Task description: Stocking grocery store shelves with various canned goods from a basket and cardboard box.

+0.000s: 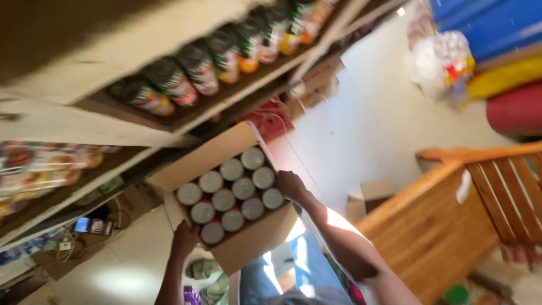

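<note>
The whole view is motion-blurred. The cans [231, 192] in the cardboard box [257, 240] show only their lids; their sides are hidden by the box walls. The left hand [184, 238] hides its fingers under the box's near edge. The labels of the cans on the upper shelf [220, 56] are smeared. The lower shelf's packets [45, 164] are too blurred to identify.

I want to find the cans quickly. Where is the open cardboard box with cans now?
In the head view, the cardboard box is centre-low, held between the left hand and right hand, below the shelf of cans.
</note>
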